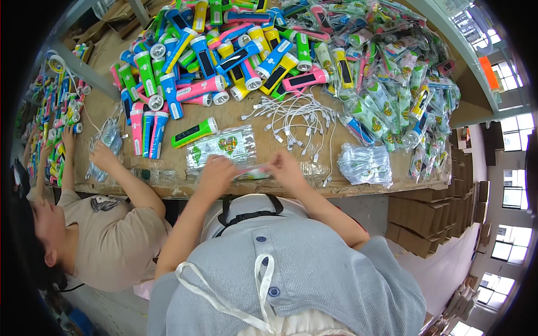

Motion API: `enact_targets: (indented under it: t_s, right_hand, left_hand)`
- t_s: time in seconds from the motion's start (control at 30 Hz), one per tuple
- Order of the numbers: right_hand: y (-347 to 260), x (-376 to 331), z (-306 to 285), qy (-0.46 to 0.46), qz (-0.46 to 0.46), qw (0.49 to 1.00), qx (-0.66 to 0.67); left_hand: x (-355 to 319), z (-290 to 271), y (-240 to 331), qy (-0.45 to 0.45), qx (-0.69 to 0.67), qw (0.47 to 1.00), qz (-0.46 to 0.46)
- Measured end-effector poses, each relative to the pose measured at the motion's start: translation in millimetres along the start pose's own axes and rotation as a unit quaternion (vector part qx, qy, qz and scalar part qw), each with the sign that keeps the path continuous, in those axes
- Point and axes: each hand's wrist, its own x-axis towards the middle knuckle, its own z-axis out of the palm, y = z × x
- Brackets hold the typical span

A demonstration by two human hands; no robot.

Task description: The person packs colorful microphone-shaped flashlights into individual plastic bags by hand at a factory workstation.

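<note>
At the table's near edge, my left hand [218, 172] and my right hand [284, 167] are closed on opposite ends of a clear plastic bag [253, 171] with coloured print. What lies inside the bag, if anything, I cannot make out. Just beyond my hands lie flat printed plastic bags [221, 147]. A green flashlight [193, 133] with a dark panel rests along their far edge. To the right, beyond my right hand, white charging cables [302, 120] spread in a loose tangle.
Loose coloured flashlights [207, 56] heap up at the back. Bagged flashlights [386, 89] pile at the right, behind a bundle of clear bags [364, 164]. A co-worker [112, 235] sits close on my left, one hand near a clear packet. Cardboard boxes [417, 221] stand right of the table.
</note>
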Motion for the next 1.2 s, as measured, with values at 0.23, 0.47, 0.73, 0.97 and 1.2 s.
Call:
enact_targets:
  t_s: [0.23,0.47,0.73,0.97,1.2]
  right_hand:
    - [53.7,20.2,-34.4,-0.095,-0.251,0.945,-0.184]
    - [20.7,20.5,-29.1,-0.203,-0.207,0.912,-0.29]
    - [-29.1,121.5,-359.3,0.214,-0.075,0.966,0.121]
    - [-39.5,133.1,-329.4,0.235,-0.107,0.961,0.095]
    - [-12.3,104.9,-80.1,-0.024,-0.127,0.983,-0.128]
  left_hand:
    - [-33.6,-9.7,-45.7,-0.029,-0.145,0.978,-0.149]
    - [26.6,46.3,-55.3,0.12,-0.057,0.977,-0.166]
    - [35.0,42.5,-61.3,0.118,-0.043,0.973,-0.192]
    - [20.2,61.1,-62.9,0.154,-0.042,0.954,-0.255]
    - [25.5,55.2,-73.1,0.131,-0.038,0.969,-0.206]
